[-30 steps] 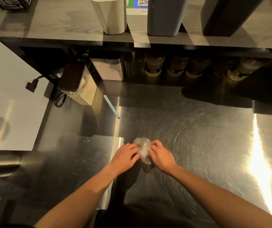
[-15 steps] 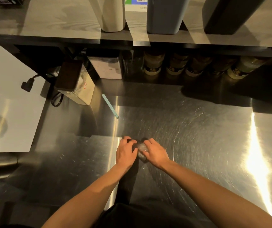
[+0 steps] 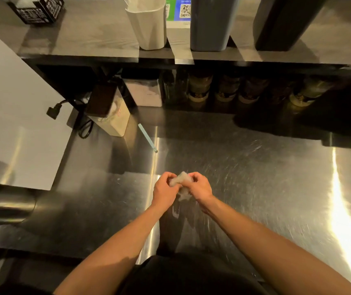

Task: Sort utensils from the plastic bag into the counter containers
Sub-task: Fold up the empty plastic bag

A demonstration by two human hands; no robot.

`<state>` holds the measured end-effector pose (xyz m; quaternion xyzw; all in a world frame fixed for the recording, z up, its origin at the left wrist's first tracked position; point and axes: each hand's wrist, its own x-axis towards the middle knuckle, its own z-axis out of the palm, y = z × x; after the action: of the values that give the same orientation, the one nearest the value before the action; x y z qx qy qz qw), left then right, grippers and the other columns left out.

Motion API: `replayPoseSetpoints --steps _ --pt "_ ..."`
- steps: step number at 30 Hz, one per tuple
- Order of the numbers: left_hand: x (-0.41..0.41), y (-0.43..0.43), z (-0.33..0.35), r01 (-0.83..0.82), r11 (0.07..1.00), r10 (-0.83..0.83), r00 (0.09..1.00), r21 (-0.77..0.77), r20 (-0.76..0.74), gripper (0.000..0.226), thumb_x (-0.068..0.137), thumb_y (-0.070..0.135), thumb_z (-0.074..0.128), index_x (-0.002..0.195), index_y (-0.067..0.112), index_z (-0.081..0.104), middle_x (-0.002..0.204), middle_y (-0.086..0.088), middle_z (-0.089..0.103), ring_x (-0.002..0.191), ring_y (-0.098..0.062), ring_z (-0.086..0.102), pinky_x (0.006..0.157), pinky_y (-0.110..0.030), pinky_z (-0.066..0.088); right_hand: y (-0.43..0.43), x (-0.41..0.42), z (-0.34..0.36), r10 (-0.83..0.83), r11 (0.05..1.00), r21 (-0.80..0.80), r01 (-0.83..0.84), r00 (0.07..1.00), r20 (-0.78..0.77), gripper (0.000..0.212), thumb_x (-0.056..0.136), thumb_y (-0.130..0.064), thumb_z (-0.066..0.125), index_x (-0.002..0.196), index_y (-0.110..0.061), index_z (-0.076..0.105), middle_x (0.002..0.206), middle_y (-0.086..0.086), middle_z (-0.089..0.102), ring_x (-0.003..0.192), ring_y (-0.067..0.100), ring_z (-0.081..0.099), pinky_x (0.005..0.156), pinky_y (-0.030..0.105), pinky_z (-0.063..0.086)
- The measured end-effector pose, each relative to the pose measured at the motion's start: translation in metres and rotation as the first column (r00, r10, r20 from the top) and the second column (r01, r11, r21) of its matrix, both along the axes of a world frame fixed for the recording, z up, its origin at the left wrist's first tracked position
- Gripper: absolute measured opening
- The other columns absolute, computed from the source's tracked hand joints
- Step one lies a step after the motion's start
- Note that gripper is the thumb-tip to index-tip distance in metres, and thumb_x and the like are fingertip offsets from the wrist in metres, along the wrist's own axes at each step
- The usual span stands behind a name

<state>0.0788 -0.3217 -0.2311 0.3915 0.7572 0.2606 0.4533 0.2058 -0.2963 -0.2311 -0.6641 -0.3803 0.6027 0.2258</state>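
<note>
Head | plastic bag [image 3: 182, 181] crumpled | pinched between left hand [image 3: 163, 192], right hand [image 3: 199, 187]

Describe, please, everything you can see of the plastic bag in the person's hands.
The plastic bag is a small, crumpled wad of whitish, translucent film. The left hand and right hand each pinch it from their own side, over the steel counter; a wrinkled tail hangs between them. Any contents are hidden.

Your counter [image 3: 255, 188] is scratched, glossy steel with hard glare at the right of the frame. At centre, the plastic bag [image 3: 182, 181] looks thin, translucent and crinkled. Along the top, the shelf [image 3: 85, 35] shows matt wood grain; its white container [image 3: 149, 28] looks smooth plastic.
</note>
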Motion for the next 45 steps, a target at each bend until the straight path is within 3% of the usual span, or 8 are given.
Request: replayPoseSetpoints --steps 4,12,18,23,27,31,36,45 --pt "0.007 -0.007 0.021 -0.123 0.992 0.121 0.99 0.034 0.075 0.012 0.089 0.005 0.067 0.095 0.015 0.061 0.083 0.003 0.06 0.075 -0.011 0.057 0.053 -0.006 0.043 -0.013 0.008 0.031 0.049 0.994 0.108 -0.034 0.989 -0.138 0.021 0.082 -0.008 0.077 0.101 -0.007 0.069 0.083 -0.003 0.068 0.066 -0.001 0.062 0.057 0.011 0.047" --pt "0.033 -0.039 0.054 -0.081 0.994 0.035 0.869 0.073 0.493 0.046 0.08 0.039 0.081 0.117 0.018 0.064 0.112 -0.006 0.068 0.106 -0.02 0.068 0.091 -0.033 0.059 -0.048 0.023 0.059 -0.03 0.855 0.51 -0.089 0.975 0.221 0.016 0.085 -0.01 0.067 0.089 -0.016 0.054 0.088 -0.002 0.057 0.073 0.009 0.052 0.061 0.019 0.04" --pt "0.038 -0.041 0.064 -0.259 0.965 0.194 0.822 0.049 0.535 0.018 0.095 0.02 0.069 0.112 0.018 0.066 0.115 -0.011 0.07 0.107 -0.025 0.069 0.08 -0.033 0.058 -0.066 0.041 0.079 0.235 0.835 0.469 -0.287 0.957 0.168 0.048 0.095 -0.022 0.063 0.136 -0.026 0.041 0.109 -0.024 0.054 0.094 -0.005 0.06 0.084 0.011 0.048" --pt "0.049 -0.04 0.077 -0.184 0.981 0.125 0.849 0.066 0.513 0.019 0.094 0.012 0.068 0.112 0.016 0.069 0.113 -0.009 0.07 0.107 -0.028 0.067 0.092 -0.044 0.059 -0.072 0.061 0.087 -0.057 0.828 0.555 -0.081 0.972 0.228 0.042 0.093 -0.027 0.067 0.132 -0.026 0.049 0.118 -0.016 0.052 0.103 0.001 0.057 0.088 0.019 0.051" --pt "0.062 -0.04 0.094 -0.119 0.986 0.046 0.866 0.116 0.497 0.021 0.092 0.003 0.068 0.104 0.019 0.07 0.105 -0.007 0.072 0.096 -0.02 0.068 0.071 -0.022 0.056 -0.079 0.072 0.089 -0.011 0.903 0.428 -0.046 0.992 0.129 0.018 0.095 -0.035 0.064 0.11 -0.024 0.062 0.101 -0.008 0.066 0.086 0.005 0.064 0.073 0.026 0.052" --pt "0.07 -0.041 0.106 0.078 0.979 -0.152 0.9 0.191 0.408 0.015 0.091 0.006 0.069 0.099 0.019 0.07 0.092 -0.002 0.071 0.082 -0.015 0.063 0.059 -0.015 0.048 -0.09 0.085 0.103 -0.159 0.885 0.464 0.05 0.967 0.199 0.01 0.093 -0.03 0.068 0.092 -0.021 0.063 0.082 -0.007 0.064 0.07 0.005 0.057 0.058 0.012 0.039" --pt "0.086 -0.046 0.109 0.287 0.935 -0.35 0.83 0.207 0.435 0.018 0.094 0.024 0.067 0.108 0.013 0.067 0.107 -0.012 0.07 0.095 -0.02 0.067 0.076 -0.034 0.058 -0.107 0.1 0.112 -0.291 0.874 0.452 0.177 0.936 0.196 0.01 0.089 -0.021 0.071 0.082 -0.022 0.064 0.073 -0.005 0.063 0.065 0.008 0.054 0.06 0.025 0.043" --pt "0.168 -0.076 0.098 0.495 0.826 -0.564 0.731 0.269 0.384 0.012 0.092 0.021 0.072 0.097 0.01 0.068 0.079 -0.001 0.063 0.068 -0.009 0.054 0.057 -0.024 0.043 -0.181 0.157 0.115 -0.613 0.746 0.438 0.501 0.774 0.16 0.009 0.084 -0.025 0.075 0.084 -0.024 0.066 0.072 -0.005 0.067 0.066 0.011 0.061 0.062 0.033 0.05"
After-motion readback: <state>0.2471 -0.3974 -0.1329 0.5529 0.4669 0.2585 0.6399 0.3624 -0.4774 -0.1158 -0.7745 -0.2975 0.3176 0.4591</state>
